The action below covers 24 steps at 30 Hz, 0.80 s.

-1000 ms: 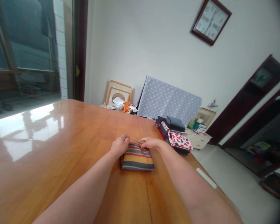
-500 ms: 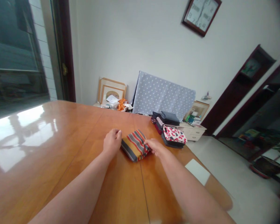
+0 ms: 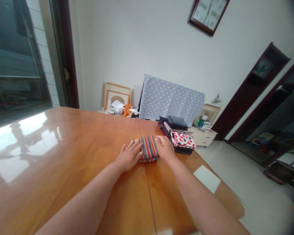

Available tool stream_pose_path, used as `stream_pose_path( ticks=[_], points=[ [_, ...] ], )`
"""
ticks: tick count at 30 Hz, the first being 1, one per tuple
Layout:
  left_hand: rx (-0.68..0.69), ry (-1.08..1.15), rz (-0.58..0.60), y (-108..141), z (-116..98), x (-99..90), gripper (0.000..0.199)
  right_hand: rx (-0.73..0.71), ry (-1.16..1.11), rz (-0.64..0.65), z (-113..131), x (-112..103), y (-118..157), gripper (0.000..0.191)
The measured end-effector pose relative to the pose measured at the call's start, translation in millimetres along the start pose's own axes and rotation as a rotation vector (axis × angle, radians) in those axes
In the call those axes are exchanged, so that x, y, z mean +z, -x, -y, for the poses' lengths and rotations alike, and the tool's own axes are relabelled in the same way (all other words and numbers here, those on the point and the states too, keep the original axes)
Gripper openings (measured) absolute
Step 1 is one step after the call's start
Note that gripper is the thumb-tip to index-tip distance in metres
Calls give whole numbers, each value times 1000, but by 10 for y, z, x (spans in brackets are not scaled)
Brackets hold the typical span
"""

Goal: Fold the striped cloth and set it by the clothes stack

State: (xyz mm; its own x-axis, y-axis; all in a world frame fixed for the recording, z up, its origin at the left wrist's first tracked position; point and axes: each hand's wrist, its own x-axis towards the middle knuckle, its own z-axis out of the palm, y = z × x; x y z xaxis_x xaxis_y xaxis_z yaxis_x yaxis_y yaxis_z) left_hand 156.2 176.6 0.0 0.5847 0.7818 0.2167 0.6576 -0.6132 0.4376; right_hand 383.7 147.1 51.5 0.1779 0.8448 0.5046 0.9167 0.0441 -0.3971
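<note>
A folded striped garment point(image 3: 148, 147) in red, grey and yellow lies as a compact bundle on the wooden table. My left hand point(image 3: 130, 156) rests flat with spread fingers over its left side, holding nothing in a grip. At the right edge of the bundle, my right hand point(image 3: 165, 147) has its fingers curled against the upper right corner. The hand itself hides part of that edge and its fingertips.
Right behind the right hand stands a stack of folded clothes, topped in front by a white piece with red and dark hearts point(image 3: 182, 139). A pale sheet point(image 3: 207, 178) lies near the right table edge point(image 3: 229, 195). A dotted grey cloth point(image 3: 171, 98) hangs beyond the table.
The garment has become narrower, its yellow left part now mostly out of sight. My left hand has moved right and opened flat onto it; my right hand has shifted slightly up and right.
</note>
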Motion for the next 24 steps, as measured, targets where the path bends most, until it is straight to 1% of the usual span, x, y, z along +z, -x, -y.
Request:
stream_pose_path(
  ticks=[2,3,4,6,7,9,11,14,16,17,19,21,22,24],
  points=[
    [9,-24,47,20,-24,-20,62,-109,63,80,101,67,-4,49],
    [14,-37,65,29,-35,-31,62,-127,101,145,138,115,13,53],
    [16,-49,81,37,-45,-42,62,-119,138,226,161,168,42,56],
    [15,-72,118,48,-63,-63,63,-45,192,388,168,278,124,62],
    [13,-80,140,52,-71,-73,63,2,207,449,156,327,169,63],
    [8,-89,177,55,-84,-88,63,73,220,514,118,401,240,65],
    [6,-90,188,59,-93,-93,62,100,224,522,85,434,265,66],
    [8,-81,163,69,-90,-87,61,93,226,531,81,415,233,67],
    [10,-60,149,71,-76,-78,62,71,234,497,116,365,212,66],
    [10,-42,146,68,-64,-73,63,43,241,459,143,333,212,65],
    [5,9,138,50,-33,-62,65,-75,246,371,207,262,247,61],
    [-15,66,120,15,4,-48,66,-244,230,335,261,198,322,58],
    [-33,92,104,-5,23,-40,66,-312,219,344,278,174,370,59],
    [-74,129,57,-46,59,-22,64,-369,208,399,287,148,469,67]
  ],
)
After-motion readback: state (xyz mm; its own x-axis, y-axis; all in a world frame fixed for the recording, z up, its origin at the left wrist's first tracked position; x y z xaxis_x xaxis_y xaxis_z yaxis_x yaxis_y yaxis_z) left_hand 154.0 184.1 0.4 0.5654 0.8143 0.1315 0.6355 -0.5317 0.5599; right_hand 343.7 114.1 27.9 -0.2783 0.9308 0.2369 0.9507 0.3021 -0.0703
